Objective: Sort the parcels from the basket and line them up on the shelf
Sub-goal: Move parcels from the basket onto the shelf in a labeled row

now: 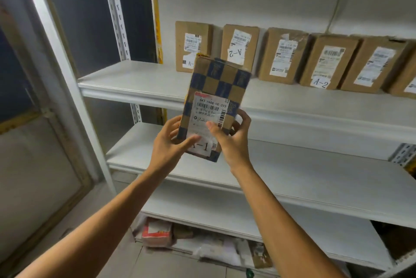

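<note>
The white metal shelving unit [122,29] is filling most of the view, and its top shelf [135,81] is carrying the sorted stock. Along the back of that shelf a row of brown cardboard parcels [281,57] is standing upright with labels facing out, probably so that each code is reading at a glance. Two of them are showing handwritten "A-2" tags. The leftmost parcel [192,45] is showing a tag that is beginning "A-", with the rest hidden. The basket is not appearing in view.

The checkered parcel [219,84] is hanging in the air in front of the row's left end. It is being held upright and slightly tilted, printed face toward the camera, seemingly so the person is able to read it before choosing a slot.

The left hand [168,142] is gripping its lower left edge, thumb lying across the front and fingers curling behind. The right hand [234,140] is gripping the lower right edge the same way, its thumb pressing on the shipping label [209,111]. Sharing the hold between both hands is likely keeping the face steady for reading.

Between the thumbs an "A-1" sticker [202,147] is showing. That is suggesting this parcel is belonging at the left end of the row, not among the "A-2" ones.
</note>
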`<state>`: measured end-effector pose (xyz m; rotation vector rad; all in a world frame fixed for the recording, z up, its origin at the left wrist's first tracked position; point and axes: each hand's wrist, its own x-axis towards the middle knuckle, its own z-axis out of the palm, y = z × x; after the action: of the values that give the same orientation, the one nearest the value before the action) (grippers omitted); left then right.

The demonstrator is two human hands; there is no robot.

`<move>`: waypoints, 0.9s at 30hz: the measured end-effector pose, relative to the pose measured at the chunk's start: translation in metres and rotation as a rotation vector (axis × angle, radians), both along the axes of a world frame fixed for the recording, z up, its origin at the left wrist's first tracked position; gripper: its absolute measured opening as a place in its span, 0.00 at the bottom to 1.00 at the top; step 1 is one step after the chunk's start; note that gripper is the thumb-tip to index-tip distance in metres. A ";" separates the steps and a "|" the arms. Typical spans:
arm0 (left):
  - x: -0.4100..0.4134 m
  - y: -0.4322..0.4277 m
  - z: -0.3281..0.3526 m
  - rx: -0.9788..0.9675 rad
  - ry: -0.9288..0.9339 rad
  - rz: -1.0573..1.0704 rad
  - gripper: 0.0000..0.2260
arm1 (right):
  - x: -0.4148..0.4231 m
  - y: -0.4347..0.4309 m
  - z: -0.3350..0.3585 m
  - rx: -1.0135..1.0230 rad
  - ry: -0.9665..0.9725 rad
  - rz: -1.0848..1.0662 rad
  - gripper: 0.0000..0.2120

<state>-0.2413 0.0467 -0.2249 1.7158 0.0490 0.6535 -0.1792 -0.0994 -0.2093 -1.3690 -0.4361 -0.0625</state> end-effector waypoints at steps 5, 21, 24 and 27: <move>0.008 0.041 0.008 0.048 -0.035 0.133 0.29 | 0.014 0.048 0.002 -0.080 -0.133 0.052 0.36; 0.118 0.182 0.104 0.137 -0.113 0.412 0.28 | 0.157 0.210 0.081 -0.111 -0.342 0.128 0.28; 0.147 0.214 0.107 0.164 -0.042 0.349 0.34 | 0.189 0.233 0.078 -0.160 -0.290 0.163 0.35; 0.174 0.241 0.100 0.155 0.005 0.279 0.36 | 0.214 0.254 0.069 -0.233 -0.260 0.158 0.36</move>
<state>-0.0673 0.2877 -0.1245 1.8779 0.2507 0.8777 0.0344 0.1551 -0.1405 -1.5570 -0.7875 -0.0611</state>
